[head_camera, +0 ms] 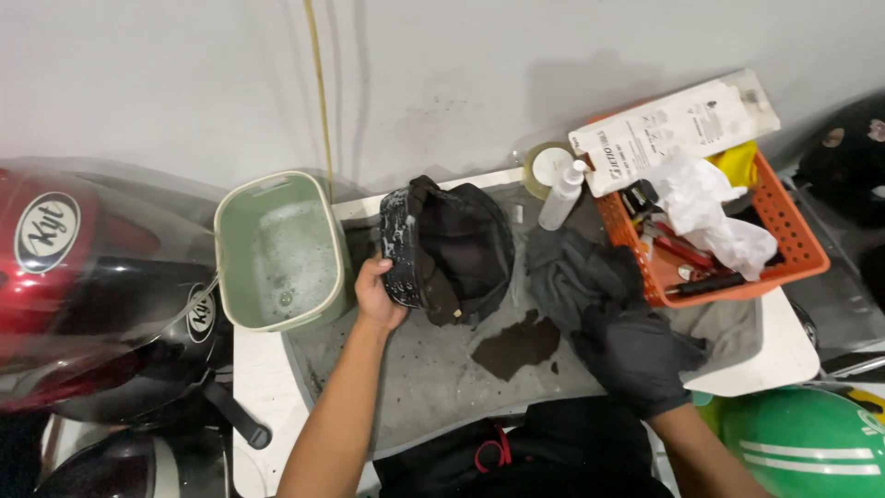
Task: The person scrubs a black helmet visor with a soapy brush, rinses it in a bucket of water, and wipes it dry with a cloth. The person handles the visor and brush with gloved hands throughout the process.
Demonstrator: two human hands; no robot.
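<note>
Head view shows the left hand [376, 293], its grip closed on the edge of a black padded helmet liner flecked with white foam [449, 251], propped on a grey wet cloth [433, 364] over the white table [258, 387] at frame centre. The right hand [636, 355] wears a black glove and presses a dark grey rag [576, 272], grip closed on it. A pale green tub of soapy water [277, 249] stands just left of the left hand; I judge a backward elbow could tip it. An orange plastic basket of tools [784, 231] overhangs the upper right edge and could slide off if the rag snags it.
</note>
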